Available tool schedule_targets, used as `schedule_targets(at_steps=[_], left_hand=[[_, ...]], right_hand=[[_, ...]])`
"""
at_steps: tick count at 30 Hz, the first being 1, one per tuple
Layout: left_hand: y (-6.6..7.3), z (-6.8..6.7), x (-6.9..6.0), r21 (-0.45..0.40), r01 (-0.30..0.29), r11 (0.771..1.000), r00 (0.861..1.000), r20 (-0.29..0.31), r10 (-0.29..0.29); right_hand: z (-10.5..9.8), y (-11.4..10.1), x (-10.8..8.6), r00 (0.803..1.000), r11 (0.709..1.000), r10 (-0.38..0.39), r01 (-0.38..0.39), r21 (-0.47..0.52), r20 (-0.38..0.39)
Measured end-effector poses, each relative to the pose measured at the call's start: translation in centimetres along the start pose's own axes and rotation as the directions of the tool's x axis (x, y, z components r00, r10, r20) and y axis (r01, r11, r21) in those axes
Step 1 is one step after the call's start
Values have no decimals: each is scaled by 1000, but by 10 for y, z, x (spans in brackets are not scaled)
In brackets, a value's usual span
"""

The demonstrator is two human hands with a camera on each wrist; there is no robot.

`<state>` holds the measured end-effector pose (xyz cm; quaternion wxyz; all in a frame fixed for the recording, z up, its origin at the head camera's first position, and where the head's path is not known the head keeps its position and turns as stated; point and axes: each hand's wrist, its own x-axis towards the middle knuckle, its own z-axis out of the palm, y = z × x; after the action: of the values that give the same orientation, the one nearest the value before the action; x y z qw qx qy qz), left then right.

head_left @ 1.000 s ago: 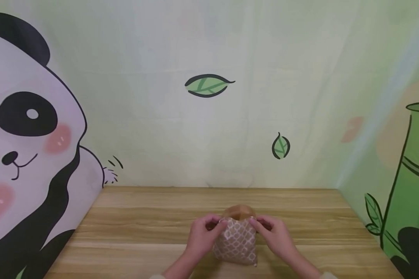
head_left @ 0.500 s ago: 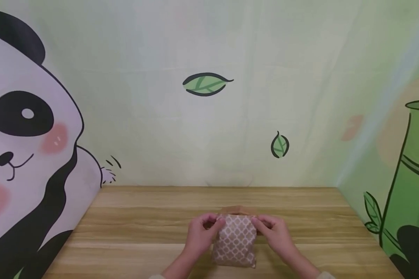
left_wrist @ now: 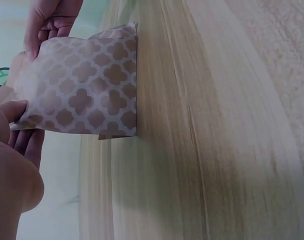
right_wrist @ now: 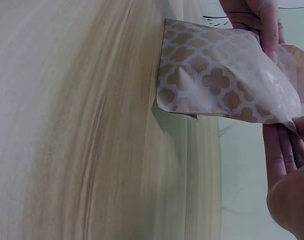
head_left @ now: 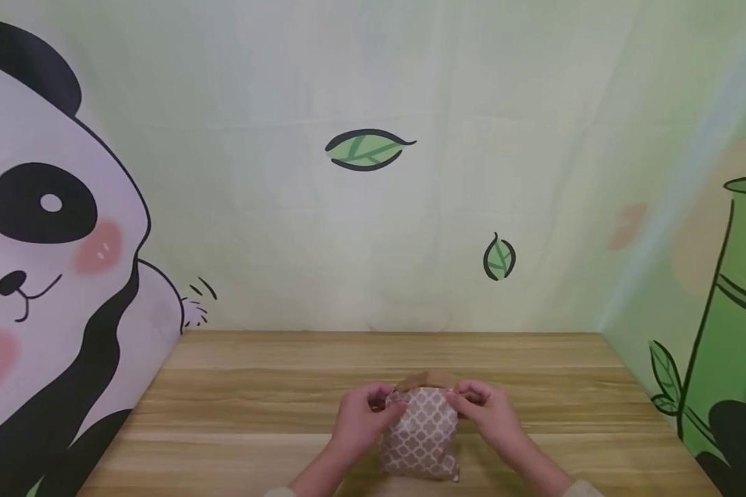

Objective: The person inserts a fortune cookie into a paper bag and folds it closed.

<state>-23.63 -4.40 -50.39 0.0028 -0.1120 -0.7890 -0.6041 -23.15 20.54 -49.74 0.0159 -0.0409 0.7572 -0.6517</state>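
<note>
A brown paper bag (head_left: 421,435) with a white lattice pattern stands on the table between both hands. Its plain brown flap (head_left: 432,378) rises behind the top edge. My left hand (head_left: 362,417) pinches the bag's upper left corner, thumb in front and fingers behind. At the upper right corner my right hand (head_left: 490,417) pinches the paper in the same way. The left wrist view shows the patterned front of the bag (left_wrist: 84,87) with its base against the wood. In the right wrist view the bag (right_wrist: 211,75) bulges a little. Whatever is inside is hidden.
The wooden table (head_left: 255,407) runs back to a pale green cloth backdrop (head_left: 255,207). A printed panda (head_left: 37,207) covers the left side, and a printed bamboo stalk (head_left: 740,290) is on the right.
The brown flap dipped lower behind the bag's top edge half a second ago and shows higher again now. Both hands keep their hold on the corners, shifting only slightly.
</note>
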Motion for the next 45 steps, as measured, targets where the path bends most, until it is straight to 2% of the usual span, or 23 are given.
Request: schedule_targets(at_steps=[7,12,19,27,32,39,42,45], left_hand=[[1,1,1,-1,-10,1000,1000,-5,10],[1,1,0,-33,19,999,999,-25,-20],[-4,0,3,-117,103,988,994,-24,-107],[-8,-2,3,-221,136,966,990,-17,-143],[-10,-3,3,-302,136,944,990,2,-142],[-17,-7,3,-370,142,918,990,37,-138],[-18,-9,4,-365,152,918,988,42,-147],[-16,-10,6,-344,127,930,992,25,-127]], right_hand=[[4,3,-2,998,999,-41,41,4,46],[9,5,-1,996,998,-68,69,-15,59],[8,6,0,997,1000,-28,29,-11,67],[6,11,-2,997,998,3,-7,63,77],[5,12,-1,999,997,-28,25,73,43],[5,13,1,1000,993,-2,0,121,18],[5,13,1,1000,993,-13,11,118,20],[3,14,1,999,993,-24,21,115,22]])
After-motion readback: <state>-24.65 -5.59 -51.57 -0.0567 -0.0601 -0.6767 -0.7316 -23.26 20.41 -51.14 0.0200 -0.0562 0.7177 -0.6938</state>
